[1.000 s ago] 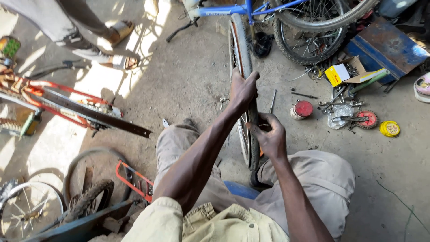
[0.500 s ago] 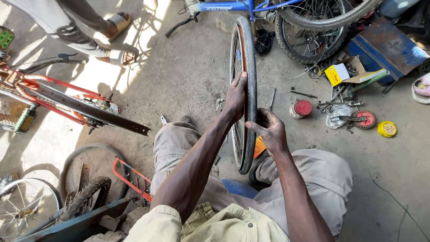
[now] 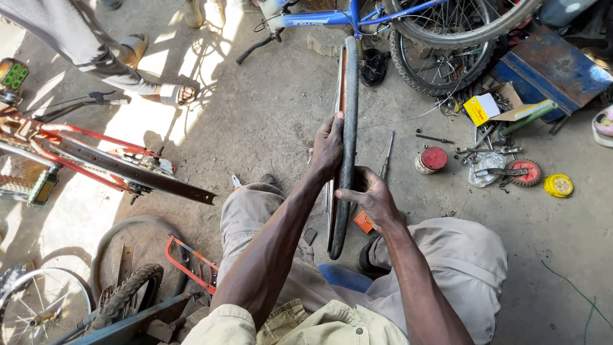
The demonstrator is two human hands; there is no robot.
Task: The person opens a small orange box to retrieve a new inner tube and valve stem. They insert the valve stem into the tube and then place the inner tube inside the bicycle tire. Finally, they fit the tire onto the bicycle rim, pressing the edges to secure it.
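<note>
Both hands, left hand (image 3: 329, 148) and right hand (image 3: 373, 199), grip an upright bicycle tyre (image 3: 348, 137), fingers wrapped tight; a loosened hold could tip it onto nearby tools (image 3: 488, 160).

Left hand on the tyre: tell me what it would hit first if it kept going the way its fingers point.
The left hand points up the upright tyre toward the top of the picture. Sliding on, it would likely meet the blue bicycle frame first, though depth is unclear.

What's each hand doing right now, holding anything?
Left hand: closed on the upright bicycle wheel's tyre, gripping its upper part.
Right hand: closed on the same tyre, lower down.
</note>
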